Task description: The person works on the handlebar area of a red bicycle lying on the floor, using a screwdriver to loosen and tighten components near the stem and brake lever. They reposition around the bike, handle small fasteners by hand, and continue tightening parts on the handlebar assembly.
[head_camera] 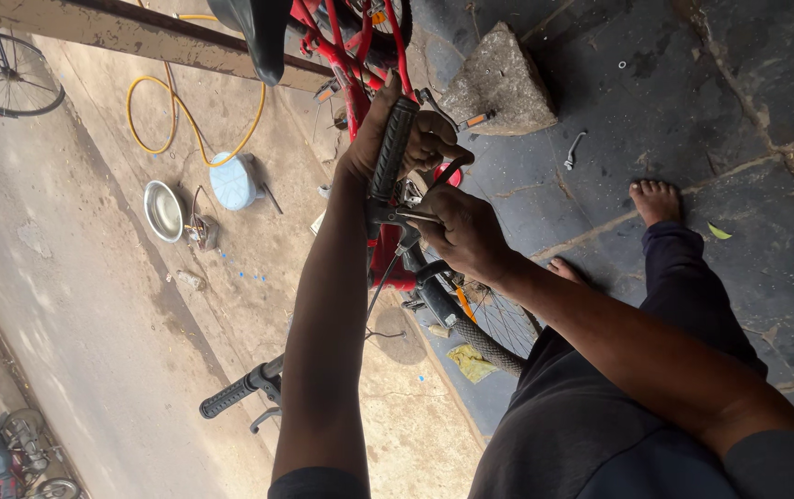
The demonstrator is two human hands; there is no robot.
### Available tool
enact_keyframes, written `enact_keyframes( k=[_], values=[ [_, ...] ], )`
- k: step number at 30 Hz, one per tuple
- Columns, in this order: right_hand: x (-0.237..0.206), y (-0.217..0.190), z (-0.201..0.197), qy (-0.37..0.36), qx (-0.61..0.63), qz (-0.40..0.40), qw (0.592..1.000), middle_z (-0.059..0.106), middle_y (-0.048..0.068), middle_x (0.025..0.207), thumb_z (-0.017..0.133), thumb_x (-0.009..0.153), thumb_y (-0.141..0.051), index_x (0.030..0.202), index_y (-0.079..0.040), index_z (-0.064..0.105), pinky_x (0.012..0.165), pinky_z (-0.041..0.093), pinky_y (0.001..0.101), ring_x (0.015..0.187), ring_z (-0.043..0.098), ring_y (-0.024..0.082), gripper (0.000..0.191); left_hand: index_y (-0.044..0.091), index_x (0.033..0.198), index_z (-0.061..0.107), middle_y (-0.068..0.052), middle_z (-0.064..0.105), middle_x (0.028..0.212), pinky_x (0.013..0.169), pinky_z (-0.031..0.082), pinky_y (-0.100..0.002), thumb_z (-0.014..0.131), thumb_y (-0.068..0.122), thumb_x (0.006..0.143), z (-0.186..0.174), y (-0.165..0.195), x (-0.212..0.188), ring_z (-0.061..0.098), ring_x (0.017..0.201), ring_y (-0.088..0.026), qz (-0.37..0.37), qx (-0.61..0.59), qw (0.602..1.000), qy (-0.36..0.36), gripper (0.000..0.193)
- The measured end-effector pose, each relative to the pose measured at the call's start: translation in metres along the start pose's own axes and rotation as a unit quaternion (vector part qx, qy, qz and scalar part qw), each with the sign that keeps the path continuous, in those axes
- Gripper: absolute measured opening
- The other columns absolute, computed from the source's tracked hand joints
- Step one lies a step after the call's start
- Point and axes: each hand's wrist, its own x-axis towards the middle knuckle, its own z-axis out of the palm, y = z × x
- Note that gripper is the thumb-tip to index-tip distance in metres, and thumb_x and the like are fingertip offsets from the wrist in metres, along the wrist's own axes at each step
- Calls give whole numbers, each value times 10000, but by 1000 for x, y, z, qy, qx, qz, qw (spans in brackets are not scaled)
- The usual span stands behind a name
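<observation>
I see my left hand [397,139] wrapped tight around a black rubber handlebar grip [391,152] near the middle of the view, fingers curled fully round it. My right hand [460,229] sits just below, touching the bar, fingers pressed together on a thin metal tool [415,217] at the brake lever clamp [387,217] — I cannot tell exactly what kind of tool it is. The grip belongs to a red bicycle [351,46] whose frame runs toward the top. Its front wheel [489,323] shows beneath my right forearm, and the other handlebar grip [230,395] sticks out lower left. Off to the left on the bare ground lie a coiled yellow hose [175,111], a metal bowl [163,211] and a pale blue container [232,181]. A spanner [574,150] rests on the stone paving at right, near a chunk of stone [498,83].
</observation>
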Motion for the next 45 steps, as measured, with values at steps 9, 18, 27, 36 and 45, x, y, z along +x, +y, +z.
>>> enact_keyframes(
  k=[9,18,27,36,45],
  values=[
    [17,-18,-6,-73,-198,-75,975,599,113,855,808,735,-38,924,-34,559,595,527,408,672,644,284,312,-87,1032,697,-276,725,984,708,447,-287,426,891,878,3,1,2,573,732,-224,9,-4,1000,2,1026],
    [23,-23,0,-57,-116,68,989,651,95,891,819,850,-117,996,-23,598,634,540,370,760,678,222,281,-61,888,656,-127,611,745,611,411,-314,482,867,869,6,4,5,506,623,-206,32,-27,998,47,944],
    [47,-26,-17,-154,-43,247,956,744,99,912,747,905,-157,991,-16,688,778,549,372,847,731,218,175,-43,851,717,-112,655,696,521,418,-273,438,905,809,9,11,4,560,561,-182,8,33,996,84,990],
    [46,-40,-11,-133,-166,116,970,698,201,1083,703,960,-171,1133,31,643,810,517,429,953,672,334,272,-63,986,764,-219,790,902,576,510,-269,335,941,763,22,27,-4,644,626,-211,-17,108,989,103,1114],
    [70,-19,-20,-234,-70,259,934,698,93,809,661,975,-242,1119,8,694,693,505,368,718,624,191,290,-70,999,788,-229,745,879,593,522,-303,305,980,735,13,25,-3,682,661,-228,-25,126,982,139,1186]
  ],
)
